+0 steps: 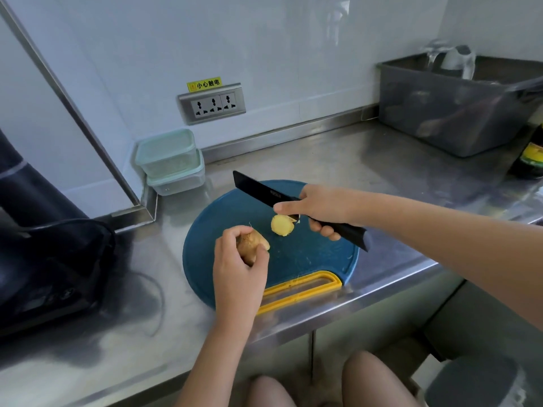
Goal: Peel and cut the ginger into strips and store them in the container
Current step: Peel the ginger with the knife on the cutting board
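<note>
A round blue cutting board (308, 257) with a yellow handle lies on the steel counter. My left hand (238, 268) grips a brown unpeeled ginger piece (251, 243) just above the board's left side. My right hand (320, 210) holds a black knife (264, 190) by its handle, blade pointing up and to the left. A cut yellow ginger piece (282, 225) sits right under the blade's heel, touching the knife. Two stacked pale green containers (170, 160) with lids stand in the corner behind the board.
A dark appliance (44, 245) with a cable sits at the left. A grey plastic bin (458, 107) holding glassware stands at the back right, with a dark bottle (529, 157) beside it. A wall socket (211, 104) is behind. The counter's front edge runs below the board.
</note>
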`<state>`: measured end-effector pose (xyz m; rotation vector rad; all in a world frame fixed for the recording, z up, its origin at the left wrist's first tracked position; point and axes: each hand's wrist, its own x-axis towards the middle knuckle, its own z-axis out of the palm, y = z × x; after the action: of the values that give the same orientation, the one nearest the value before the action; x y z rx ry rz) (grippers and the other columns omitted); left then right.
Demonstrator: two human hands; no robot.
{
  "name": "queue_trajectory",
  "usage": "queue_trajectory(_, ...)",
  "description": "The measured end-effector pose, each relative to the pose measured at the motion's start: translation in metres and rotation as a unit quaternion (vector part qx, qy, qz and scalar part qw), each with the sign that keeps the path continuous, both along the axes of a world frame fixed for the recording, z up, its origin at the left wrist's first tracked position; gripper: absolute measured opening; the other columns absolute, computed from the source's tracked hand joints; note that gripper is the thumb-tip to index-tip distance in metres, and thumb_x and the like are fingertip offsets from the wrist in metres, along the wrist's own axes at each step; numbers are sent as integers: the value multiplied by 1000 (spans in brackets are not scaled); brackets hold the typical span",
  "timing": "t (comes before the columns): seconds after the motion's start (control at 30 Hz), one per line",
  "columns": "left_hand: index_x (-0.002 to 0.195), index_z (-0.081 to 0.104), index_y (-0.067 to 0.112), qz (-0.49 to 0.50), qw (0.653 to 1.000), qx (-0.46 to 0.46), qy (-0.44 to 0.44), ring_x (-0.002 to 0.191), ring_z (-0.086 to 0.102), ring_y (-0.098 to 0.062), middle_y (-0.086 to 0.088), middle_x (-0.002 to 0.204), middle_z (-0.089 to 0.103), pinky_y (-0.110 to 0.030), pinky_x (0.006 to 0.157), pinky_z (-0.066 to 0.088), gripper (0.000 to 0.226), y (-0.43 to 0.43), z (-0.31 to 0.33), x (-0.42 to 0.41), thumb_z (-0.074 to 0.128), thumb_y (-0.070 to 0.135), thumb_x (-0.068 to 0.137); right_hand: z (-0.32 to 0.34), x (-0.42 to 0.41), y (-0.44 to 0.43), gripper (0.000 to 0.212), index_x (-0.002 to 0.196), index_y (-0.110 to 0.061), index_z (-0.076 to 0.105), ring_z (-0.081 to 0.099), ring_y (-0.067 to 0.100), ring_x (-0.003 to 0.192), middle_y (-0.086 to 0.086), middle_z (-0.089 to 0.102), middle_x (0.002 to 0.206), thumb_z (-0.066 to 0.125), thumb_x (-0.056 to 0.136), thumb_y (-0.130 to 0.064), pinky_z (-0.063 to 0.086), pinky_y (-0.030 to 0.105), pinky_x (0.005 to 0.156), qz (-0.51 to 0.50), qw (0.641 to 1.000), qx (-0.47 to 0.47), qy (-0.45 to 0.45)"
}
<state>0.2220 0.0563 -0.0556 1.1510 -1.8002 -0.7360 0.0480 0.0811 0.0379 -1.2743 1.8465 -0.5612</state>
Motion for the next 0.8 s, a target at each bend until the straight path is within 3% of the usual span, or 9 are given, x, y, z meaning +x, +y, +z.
queue_trajectory(0.1, 111, 51, 28, 5, 1000, -6, -1, 98, 52, -10, 9, 109, 51, -6, 68, 41, 32, 0, 1, -1, 67, 24, 84, -4, 0, 2, 48, 101, -3, 50, 36, 13, 33, 1, 45, 49, 55, 94, -50, 37, 21, 37, -3, 1000, -27, -3)
queue_trajectory(0.3, 108, 54, 23, 14, 1000, -10, 4, 90, 55, -8, 2, 105, 51, 0, 68, 40, 29, 1, 2, 0, 69, 26, 83, -7, 12, 19, 51, 116, -6, 41, 38, 12, 37, 5, 46, 59, 30, 101, -53, 37, 23, 38, -9, 998, -33, -51)
queue_trajectory(0.43, 105, 54, 22, 20, 1000, -18, -6, 87, 54, -3, 3, 102, 51, -3, 66, 41, 26, 0, 2, -1, 68, 26, 83, -21, 26, 35, 40, 102, -12, 40, 40, 4, 32, 2, 45, 61, 25, 102, -49, 34, 17, 39, 0, 996, -87, 10)
queue_trajectory(0.57, 100, 54, 20, 25, 999, -23, -12, 83, 54, -1, 3, 97, 51, -4, 64, 42, 22, 1, 3, -2, 67, 24, 84, -37, 38, 48, 35, 84, -20, 37, 44, 0, 45, -5, 45, 65, 28, 101, -49, 35, 16, 47, 2, 990, -138, 35)
queue_trajectory(0.8, 90, 52, 19, 39, 999, -5, -9, 77, 53, 0, 4, 91, 51, -15, 61, 39, 15, -2, 3, -2, 66, 20, 85, -41, 60, 66, 33, 92, -23, 32, 47, 14, 63, -4, 48, 71, 21, 98, -54, 40, 30, 59, 1, 982, -174, 72)
